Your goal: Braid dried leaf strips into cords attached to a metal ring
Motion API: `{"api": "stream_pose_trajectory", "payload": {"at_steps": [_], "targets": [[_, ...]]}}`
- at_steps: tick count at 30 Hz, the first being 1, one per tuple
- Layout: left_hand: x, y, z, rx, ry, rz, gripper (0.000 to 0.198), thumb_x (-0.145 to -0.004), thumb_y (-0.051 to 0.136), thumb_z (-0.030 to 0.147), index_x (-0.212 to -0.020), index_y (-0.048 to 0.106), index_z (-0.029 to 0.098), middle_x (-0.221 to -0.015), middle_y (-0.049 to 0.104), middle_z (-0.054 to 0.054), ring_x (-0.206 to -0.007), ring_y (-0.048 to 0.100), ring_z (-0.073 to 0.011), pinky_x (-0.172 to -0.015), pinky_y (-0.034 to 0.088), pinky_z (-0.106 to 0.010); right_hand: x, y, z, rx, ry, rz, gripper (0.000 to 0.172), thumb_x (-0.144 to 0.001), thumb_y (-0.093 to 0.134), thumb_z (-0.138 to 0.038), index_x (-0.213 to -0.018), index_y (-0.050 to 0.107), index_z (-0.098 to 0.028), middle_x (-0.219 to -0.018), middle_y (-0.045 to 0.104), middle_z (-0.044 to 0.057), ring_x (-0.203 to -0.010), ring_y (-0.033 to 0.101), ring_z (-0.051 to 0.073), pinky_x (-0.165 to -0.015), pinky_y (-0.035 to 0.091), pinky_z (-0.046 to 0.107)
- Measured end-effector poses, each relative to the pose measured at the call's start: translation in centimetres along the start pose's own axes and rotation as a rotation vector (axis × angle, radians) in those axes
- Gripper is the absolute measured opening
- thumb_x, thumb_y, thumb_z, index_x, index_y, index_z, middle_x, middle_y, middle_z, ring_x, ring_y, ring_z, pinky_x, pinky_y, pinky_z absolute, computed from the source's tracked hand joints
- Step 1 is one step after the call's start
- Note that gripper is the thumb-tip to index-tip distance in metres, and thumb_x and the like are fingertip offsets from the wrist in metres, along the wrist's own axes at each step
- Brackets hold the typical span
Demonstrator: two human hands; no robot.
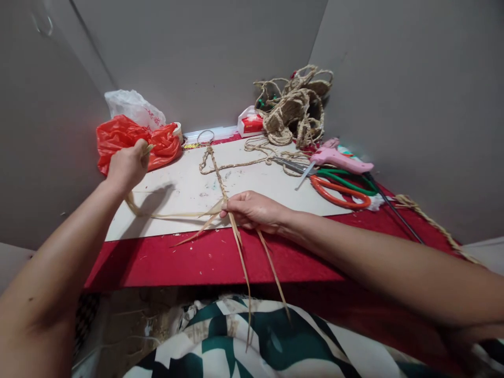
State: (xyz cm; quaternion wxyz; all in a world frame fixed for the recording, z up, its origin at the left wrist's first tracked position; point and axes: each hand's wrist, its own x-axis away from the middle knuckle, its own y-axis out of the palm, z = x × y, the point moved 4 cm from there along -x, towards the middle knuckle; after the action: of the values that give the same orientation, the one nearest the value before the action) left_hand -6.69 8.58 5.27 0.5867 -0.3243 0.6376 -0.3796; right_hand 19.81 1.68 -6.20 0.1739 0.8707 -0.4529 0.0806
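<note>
My right hand [258, 210] pinches the lower end of a thin straw braid [217, 173] above the board. Loose straw strips [238, 236] fan out from under its fingertips, some hanging over the table edge toward my lap. The braid runs up to a metal ring [205, 137] at the far side. My left hand [128, 164] is raised at the left in a closed fist, and a short strip end pokes out of it. From below that fist a long pale straw strip [177, 215] bends round and stretches across to the pinch of my right hand.
A white board [283, 191] lies on a red cloth [157, 262]. Red plastic bag [118, 134] at back left; tissue pack [251, 123] and bundled straw rope [293, 113] at the back. Orange-and-green-handled scissors [338, 194] and a pink glue gun [340, 159] lie right.
</note>
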Motion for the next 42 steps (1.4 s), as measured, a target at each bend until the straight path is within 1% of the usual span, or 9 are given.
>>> {"api": "stream_pose_trajectory", "payload": {"at_steps": [4, 8, 11, 14, 16, 26, 35, 39, 42], "targets": [[-0.7, 1.5, -1.7, -0.184, 0.072, -0.124, 0.027, -0.086, 0.045, 0.03, -0.107, 0.056, 0.019, -0.088, 0.058, -0.007, -0.087, 0.054, -0.0219, -0.081, 0.037, -0.033, 0.2, 0.0, -0.2, -0.005, 0.001, -0.005, 0.018, -0.078, 0.056, -0.024, -0.067, 0.062, -0.011, -0.036, 0.024, -0.01, -0.034, 0.012, 0.003, -0.033, 0.01, 0.018], [0.7, 3.0, 1.0, 0.043, 0.094, -0.109, 0.059, -0.07, 0.063, 0.028, -0.126, 0.049, 0.014, -0.124, 0.052, -0.017, -0.112, 0.049, -0.0319, -0.091, 0.037, -0.039, 0.3, 0.1, -0.4, 0.006, 0.013, -0.023, 0.019, -0.08, 0.054, -0.023, -0.067, 0.062, -0.011, -0.036, 0.025, -0.01, -0.033, 0.014, 0.003, -0.033, 0.01, 0.018], [3.2, 2.9, 5.4, 0.468, 0.008, -0.132, 0.042, -0.074, 0.059, 0.032, -0.111, 0.059, 0.013, -0.105, 0.062, -0.013, -0.096, 0.057, -0.0242, -0.083, 0.043, -0.035, 0.2, 0.1, -0.3, 0.018, 0.017, -0.031, 0.018, -0.08, 0.055, -0.024, -0.068, 0.062, -0.012, -0.036, 0.025, -0.01, -0.032, 0.014, 0.003, -0.033, 0.01, 0.018], [6.6, 3.3, 10.6, 0.931, -0.083, -0.603, 0.031, -0.074, 0.059, 0.043, -0.082, 0.064, 0.014, -0.067, 0.062, -0.005, -0.059, 0.054, -0.0147, -0.059, 0.042, -0.027, 0.0, -0.1, -0.1, 0.033, 0.001, -0.028, 0.019, -0.078, 0.057, -0.028, -0.069, 0.062, -0.012, -0.036, 0.026, -0.01, -0.032, 0.014, 0.003, -0.033, 0.011, 0.018], [8.2, 3.1, 12.7, 1.102, -0.127, -0.736, 0.026, -0.07, 0.065, 0.041, -0.072, 0.063, 0.015, -0.058, 0.057, -0.001, -0.05, 0.047, -0.0102, -0.051, 0.036, -0.024, -0.1, -0.2, 0.0, 0.04, -0.016, -0.035, 0.021, -0.076, 0.059, -0.032, -0.069, 0.061, -0.012, -0.036, 0.026, -0.01, -0.032, 0.015, 0.003, -0.033, 0.011, 0.018], [9.9, 4.4, 12.7, 1.354, -0.399, -0.814, 0.021, -0.063, 0.07, 0.033, -0.067, 0.059, 0.016, -0.059, 0.058, 0.0, -0.046, 0.041, -0.0067, -0.046, 0.028, -0.021, 0.1, 0.3, 0.2, 0.048, -0.05, -0.005, 0.034, -0.068, 0.069, -0.04, -0.056, 0.048, -0.016, -0.037, 0.03, -0.01, -0.031, 0.018, 0.002, -0.032, 0.011, 0.019], [10.4, 3.0, 13.6, 1.414, -0.344, -0.7, 0.021, -0.067, 0.07, 0.033, -0.07, 0.058, 0.016, -0.059, 0.056, 0.002, -0.05, 0.045, -0.007, -0.05, 0.035, -0.021, -0.1, 0.4, 0.2, 0.082, -0.06, 0.085, 0.017, -0.069, 0.06, -0.027, -0.061, 0.057, -0.013, -0.032, 0.031, -0.009, -0.029, 0.018, 0.003, -0.031, 0.011, 0.019], [8.4, -1.5, 12.1, 1.531, -0.31, -0.529, 0.016, -0.066, 0.071, 0.026, -0.07, 0.059, 0.017, -0.06, 0.051, 0.003, -0.05, 0.043, -0.0061, -0.051, 0.039, -0.021, -0.1, 0.4, 0.2, 0.101, -0.028, 0.118, 0.013, -0.07, 0.057, -0.022, -0.062, 0.06, -0.012, -0.031, 0.033, -0.009, -0.027, 0.019, 0.003, -0.031, 0.011, 0.02], [5.4, -7.0, 8.2, 1.498, -0.261, -0.253, 0.013, -0.069, 0.071, 0.02, -0.069, 0.059, 0.016, -0.059, 0.05, 0.004, -0.049, 0.039, -0.004, -0.045, 0.032, -0.017, 0.0, 0.4, 0.1, 0.116, -0.024, 0.106, 0.015, -0.072, 0.056, -0.023, -0.064, 0.061, -0.011, -0.03, 0.031, -0.009, -0.028, 0.018, 0.003, -0.032, 0.009, 0.021]]}}
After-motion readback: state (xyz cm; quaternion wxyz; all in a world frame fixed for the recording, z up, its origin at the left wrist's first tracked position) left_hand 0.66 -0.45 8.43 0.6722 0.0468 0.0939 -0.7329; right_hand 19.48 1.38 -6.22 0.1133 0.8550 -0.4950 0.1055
